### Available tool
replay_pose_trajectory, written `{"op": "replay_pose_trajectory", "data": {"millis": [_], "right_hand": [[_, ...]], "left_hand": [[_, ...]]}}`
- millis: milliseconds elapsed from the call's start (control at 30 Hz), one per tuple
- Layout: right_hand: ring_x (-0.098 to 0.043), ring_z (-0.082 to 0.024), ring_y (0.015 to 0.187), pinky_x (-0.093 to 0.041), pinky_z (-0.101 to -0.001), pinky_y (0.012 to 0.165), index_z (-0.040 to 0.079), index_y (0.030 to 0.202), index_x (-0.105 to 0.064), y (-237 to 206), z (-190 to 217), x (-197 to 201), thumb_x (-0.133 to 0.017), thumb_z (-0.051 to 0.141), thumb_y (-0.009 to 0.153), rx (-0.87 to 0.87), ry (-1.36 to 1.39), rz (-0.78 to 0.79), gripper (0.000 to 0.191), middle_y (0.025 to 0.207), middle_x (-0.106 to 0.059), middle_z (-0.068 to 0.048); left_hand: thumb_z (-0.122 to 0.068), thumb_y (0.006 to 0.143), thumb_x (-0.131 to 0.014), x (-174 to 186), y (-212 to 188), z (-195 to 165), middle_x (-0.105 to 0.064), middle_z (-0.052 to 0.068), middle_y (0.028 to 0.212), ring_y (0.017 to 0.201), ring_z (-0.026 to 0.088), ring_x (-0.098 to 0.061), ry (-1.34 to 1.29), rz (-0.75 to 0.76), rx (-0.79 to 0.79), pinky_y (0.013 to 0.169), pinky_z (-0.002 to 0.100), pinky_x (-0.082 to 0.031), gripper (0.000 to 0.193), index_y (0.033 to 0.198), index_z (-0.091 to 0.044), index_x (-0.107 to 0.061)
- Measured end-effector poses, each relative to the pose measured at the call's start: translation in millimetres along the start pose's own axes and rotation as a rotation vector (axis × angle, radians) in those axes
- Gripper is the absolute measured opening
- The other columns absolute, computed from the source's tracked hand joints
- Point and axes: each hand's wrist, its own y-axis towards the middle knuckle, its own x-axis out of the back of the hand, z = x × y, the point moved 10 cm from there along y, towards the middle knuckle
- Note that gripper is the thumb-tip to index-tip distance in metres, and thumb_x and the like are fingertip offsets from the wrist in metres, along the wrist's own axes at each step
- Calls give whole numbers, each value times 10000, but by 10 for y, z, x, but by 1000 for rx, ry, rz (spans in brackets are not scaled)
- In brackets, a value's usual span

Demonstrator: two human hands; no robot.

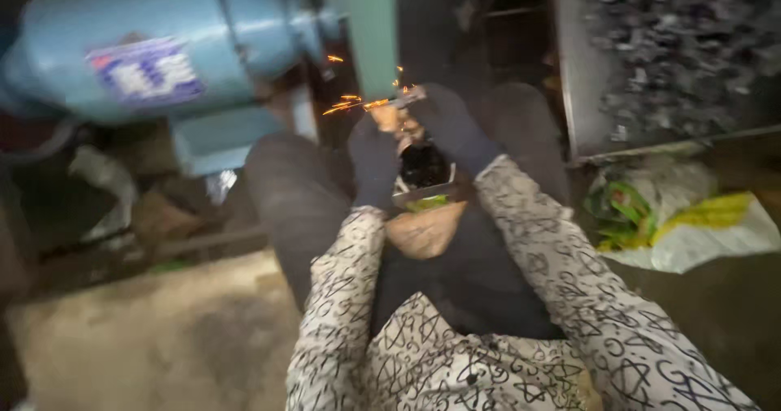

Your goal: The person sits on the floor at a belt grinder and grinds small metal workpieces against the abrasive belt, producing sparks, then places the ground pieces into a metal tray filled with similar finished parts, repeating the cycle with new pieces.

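At the bench grinder's wheel guard, both gloved hands pinch a small metal piece against the wheel: left hand and right hand are each closed on it. Orange sparks show grinding is under way, not finished. Below the hands sits a small tray of dark parts. Motion blur hides the piece's shape and edge; the wheel itself is hidden.

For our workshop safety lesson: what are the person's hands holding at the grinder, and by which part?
Both gloved hands, left hand and right hand, grip a small metal piece by its near end; its far tip throws sparks.
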Motion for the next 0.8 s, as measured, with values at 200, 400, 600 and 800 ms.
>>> {"op": "replay_pose_trajectory", "data": {"millis": [200, 400, 600, 800], "right_hand": [[-692, -307, 901, -530, -425, 828, 85, 1090, -709, -448, 420, 917, -739, 209, 883, 125, -898, -110, 243, 1025, -742, -140], [-615, -436, 973, -464, -558, 847, 26, 975, -657, -894, 304, 2530, -733, 236, 876, -57, -1360, -697, 244, 995, -636, -240], [-610, -440, 908, -472, -543, 772, -1, 1046, -640, -793, 342, 2648, -727, 272, 827, 9, -1511, -761, 361, 997, -631, -241], [-625, -417, 1006, -495, -507, 857, 36, 1007, -634, -846, 240, 2531, -708, 208, 867, -43, -1255, -592, 234, 1032, -647, -203]], "left_hand": [[-227, 991, -641, -197, -179, -163, -767, 142, 970, 877, 228, -750, 760, 278, -121, 800, 370, -580, 258, 1131, -23, -715], [-424, 951, -607, -321, -517, 626, -738, 214, 1051, 1012, 400, -711, 1206, 724, 391, 863, 493, -537, 414, 1156, -75, -695], [-332, 908, -641, -575, -356, 222, -685, 259, 1158, 1057, 443, -647, 1250, 543, 27, 880, 500, -493, 467, 1296, -72, -641], [-386, 902, -662, -393, -481, 114, -739, 185, 1117, 1054, 357, -706, 1105, 483, 205, 897, 437, -533, 403, 1169, -89, -713]]}}
